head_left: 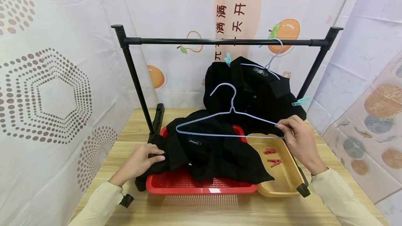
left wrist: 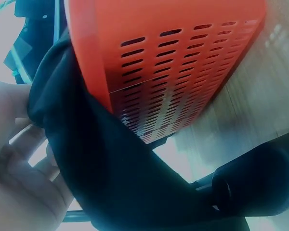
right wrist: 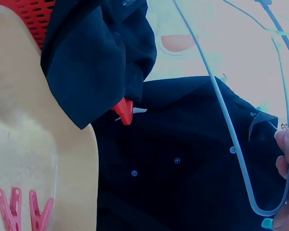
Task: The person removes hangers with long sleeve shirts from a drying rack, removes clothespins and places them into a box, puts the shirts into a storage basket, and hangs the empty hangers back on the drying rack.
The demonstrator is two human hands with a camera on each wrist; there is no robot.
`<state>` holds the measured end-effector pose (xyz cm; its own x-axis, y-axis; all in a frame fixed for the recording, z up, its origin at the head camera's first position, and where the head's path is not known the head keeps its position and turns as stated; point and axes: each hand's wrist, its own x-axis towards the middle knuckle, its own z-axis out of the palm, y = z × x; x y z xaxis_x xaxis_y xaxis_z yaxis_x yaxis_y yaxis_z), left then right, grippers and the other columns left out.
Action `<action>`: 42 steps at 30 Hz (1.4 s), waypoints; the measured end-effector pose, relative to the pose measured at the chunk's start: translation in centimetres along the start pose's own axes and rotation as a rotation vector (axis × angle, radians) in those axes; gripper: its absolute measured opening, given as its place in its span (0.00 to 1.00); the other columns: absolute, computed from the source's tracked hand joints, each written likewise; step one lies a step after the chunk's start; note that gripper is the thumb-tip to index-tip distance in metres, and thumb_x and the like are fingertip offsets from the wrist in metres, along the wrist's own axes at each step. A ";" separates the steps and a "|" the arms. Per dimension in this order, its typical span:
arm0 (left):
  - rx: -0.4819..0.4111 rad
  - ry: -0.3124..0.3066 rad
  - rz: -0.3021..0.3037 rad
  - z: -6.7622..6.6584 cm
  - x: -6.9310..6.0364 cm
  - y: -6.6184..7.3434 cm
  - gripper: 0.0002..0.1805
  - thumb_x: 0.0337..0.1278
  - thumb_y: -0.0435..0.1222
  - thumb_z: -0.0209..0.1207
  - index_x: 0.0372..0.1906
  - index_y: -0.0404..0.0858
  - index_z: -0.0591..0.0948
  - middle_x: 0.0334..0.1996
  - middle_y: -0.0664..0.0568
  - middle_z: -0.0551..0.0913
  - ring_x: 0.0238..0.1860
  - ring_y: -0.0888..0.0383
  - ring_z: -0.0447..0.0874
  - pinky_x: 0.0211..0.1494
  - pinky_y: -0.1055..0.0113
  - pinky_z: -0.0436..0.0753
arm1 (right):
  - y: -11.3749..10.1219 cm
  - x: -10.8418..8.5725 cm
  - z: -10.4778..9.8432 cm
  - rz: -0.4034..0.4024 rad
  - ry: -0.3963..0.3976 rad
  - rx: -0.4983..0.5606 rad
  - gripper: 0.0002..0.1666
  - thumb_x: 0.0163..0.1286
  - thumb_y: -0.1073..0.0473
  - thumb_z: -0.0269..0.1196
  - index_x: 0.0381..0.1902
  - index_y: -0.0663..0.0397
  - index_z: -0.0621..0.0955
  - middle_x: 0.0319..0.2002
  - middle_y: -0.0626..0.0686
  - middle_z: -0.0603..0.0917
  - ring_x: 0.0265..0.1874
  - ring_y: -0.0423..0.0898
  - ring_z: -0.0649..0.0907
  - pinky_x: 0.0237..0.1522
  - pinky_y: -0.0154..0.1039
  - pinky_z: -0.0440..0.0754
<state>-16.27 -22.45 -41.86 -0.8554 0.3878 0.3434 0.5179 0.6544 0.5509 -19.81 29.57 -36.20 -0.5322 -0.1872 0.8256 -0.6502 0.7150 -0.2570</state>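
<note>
The left hand (head_left: 142, 160) pinches the shirt (head_left: 216, 161), draped over the basket (head_left: 179, 189), between thumb and fingers; the right hand (head_left: 299, 143) clamps its fingers on one end of the hanger (head_left: 230, 135), held above the shirt; two pegs (head_left: 275, 162) lie in the tray (head_left: 279, 182) alongside

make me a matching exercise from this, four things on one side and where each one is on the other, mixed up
1. bare light-blue triangular hanger
2. two red plastic clothespins
3. crumpled black collared shirt
4. two turquoise plastic clothespins

A. lying in the yellow plastic tray
B. on the hanging black shirt
C. held by the right hand's fingers
D. over the red perforated plastic basket, pinched by the left hand's fingers

Pairs: 1-C, 2-A, 3-D, 4-B
</note>
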 end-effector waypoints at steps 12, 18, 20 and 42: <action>0.037 -0.217 -0.003 0.3 -0.3 -0.2 0.09 0.62 0.40 0.70 0.44 0.42 0.92 0.36 0.67 0.86 0.38 0.65 0.75 0.40 0.66 0.75 | -0.1 -0.2 0.2 0.067 -0.030 0.038 0.11 0.61 0.78 0.70 0.35 0.59 0.86 0.31 0.48 0.80 0.26 0.34 0.70 0.30 0.28 0.66; -0.061 -0.166 0.000 -0.5 -0.5 -0.6 0.11 0.71 0.41 0.63 0.45 0.41 0.91 0.36 0.64 0.86 0.40 0.64 0.80 0.43 0.66 0.80 | -0.2 -0.3 0.4 0.061 -0.030 0.052 0.13 0.61 0.79 0.70 0.36 0.58 0.86 0.30 0.47 0.80 0.25 0.34 0.68 0.30 0.29 0.65; -0.073 -0.127 -0.013 -0.8 -0.6 -0.8 0.09 0.72 0.40 0.62 0.45 0.42 0.91 0.36 0.63 0.86 0.39 0.64 0.81 0.42 0.66 0.81 | -0.2 -0.3 0.5 0.059 -0.027 0.050 0.13 0.61 0.78 0.70 0.36 0.57 0.86 0.30 0.47 0.80 0.25 0.34 0.68 0.30 0.29 0.65; -0.116 -0.246 -0.440 -2.1 -2.0 -1.4 0.20 0.68 0.53 0.64 0.28 0.42 0.83 0.20 0.53 0.77 0.21 0.58 0.75 0.21 0.66 0.74 | -0.1 -0.4 -0.3 0.076 -0.007 0.043 0.12 0.62 0.79 0.69 0.37 0.59 0.86 0.31 0.48 0.79 0.26 0.34 0.69 0.31 0.28 0.66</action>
<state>-15.27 -25.51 -41.77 -0.9625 0.2424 -0.1217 0.0940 0.7190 0.6886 -19.38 29.79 -36.35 -0.5845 -0.1380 0.7996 -0.6305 0.6975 -0.3405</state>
